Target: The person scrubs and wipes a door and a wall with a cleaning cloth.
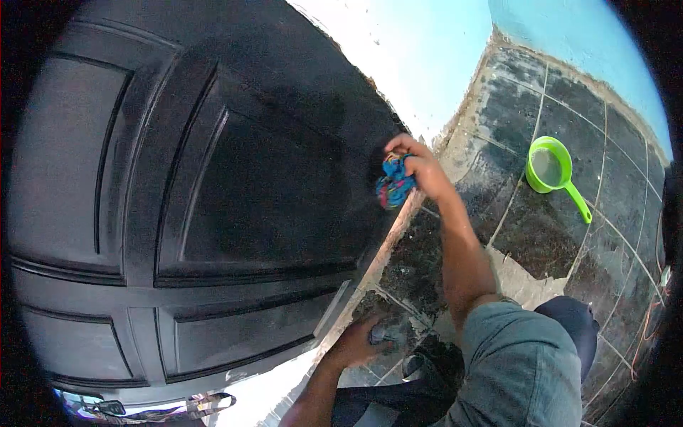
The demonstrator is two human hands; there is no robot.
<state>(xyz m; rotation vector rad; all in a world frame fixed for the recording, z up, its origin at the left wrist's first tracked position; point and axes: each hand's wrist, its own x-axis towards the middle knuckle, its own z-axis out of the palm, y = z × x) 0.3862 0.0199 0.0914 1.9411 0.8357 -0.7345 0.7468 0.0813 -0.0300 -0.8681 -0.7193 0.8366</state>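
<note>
A dark door (284, 128) is filling the left of the view, its panelled face turned toward the person. Tiled floor (512, 220) is running along the door's near edge, and a pale wall (427, 57) is rising beside the door. On the floor, well apart from the door, a green dipper (537, 183) is standing with cloudy liquid in it, its handle pointing away from the door.

The right hand (427, 171) is resting at the door's floor-side edge, fingers curling closely around a bunched blue patterned cloth (395, 181). The cloth is lying between that hand and the door, apparently touching the door face, its longer axis running roughly along that edge. The right hand is the nearer one; the left hand (353, 343) is sitting lower along the same edge, apart from the cloth. Its fingers are partly bending; something greyish is showing beside them, and whether they are gripping it I cannot tell.

Counting: one door, with four panels showing at least in part, one dipper, two hands, one cloth.
</note>
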